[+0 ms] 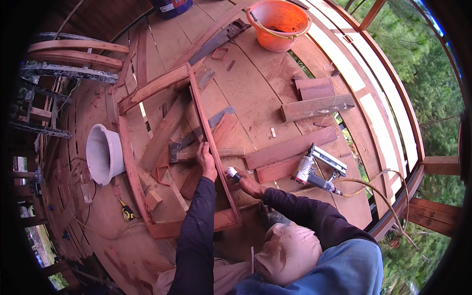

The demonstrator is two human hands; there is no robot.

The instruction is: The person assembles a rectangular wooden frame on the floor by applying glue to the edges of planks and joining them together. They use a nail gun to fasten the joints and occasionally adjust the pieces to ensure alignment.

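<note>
A rectangular wooden frame (129, 162) lies on the plank deck in front of me. My left hand (207, 161) grips its long thin right-hand rail (200, 110) about halfway along. Just right of that rail, my right hand (250, 186) holds a small bottle with a white tip (231, 172), the tip pointing at the rail. Loose boards (164, 130) lie inside the frame.
A pneumatic nail gun (314, 172) with its hose (373, 179) lies to the right on short planks (290, 147). An orange bucket (278, 24) and a handsaw (219, 39) are at the far end. A white bucket (103, 153) lies tipped at left, near a yellow tape measure (127, 212). The deck edge (393, 123) drops off to the right.
</note>
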